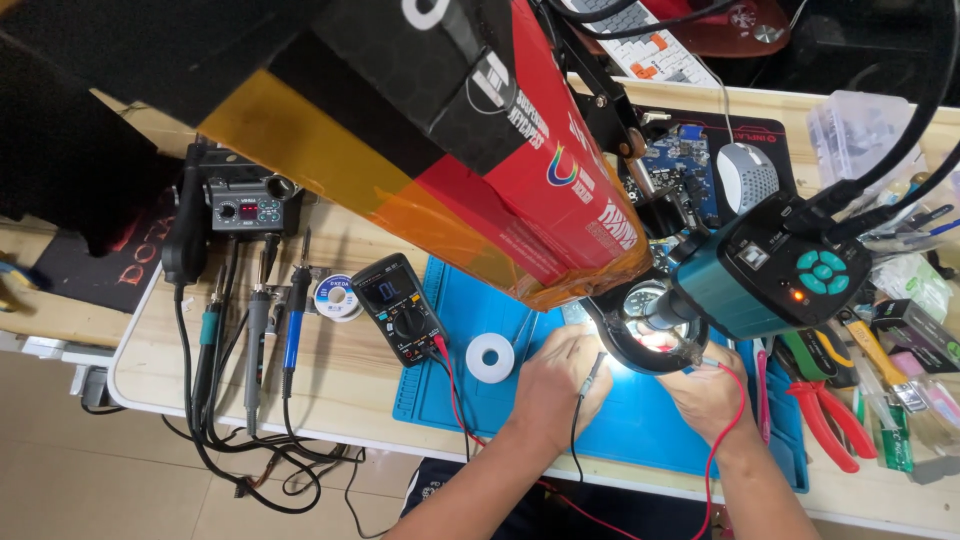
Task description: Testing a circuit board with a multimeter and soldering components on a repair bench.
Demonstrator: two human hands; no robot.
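Note:
My left hand (556, 385) grips a black test probe (594, 374) with a black lead, its tip pointing under the lit ring light (640, 335) of a teal microscope camera (770, 275). My right hand (712, 395) holds a red probe with a red lead (722, 435) beneath the same lens. The work under the lens is hidden by the ring light. Both leads run to a black multimeter (400, 308) at the left edge of the blue work mat (460, 395).
A white tape roll (490, 357) lies on the mat. Soldering irons (292, 320), a solder spool (338, 297) and a soldering station (246, 208) sit left. Red-handled pliers (828, 415) and other tools lie right. A large red, black and orange box (470, 130) overhangs the bench.

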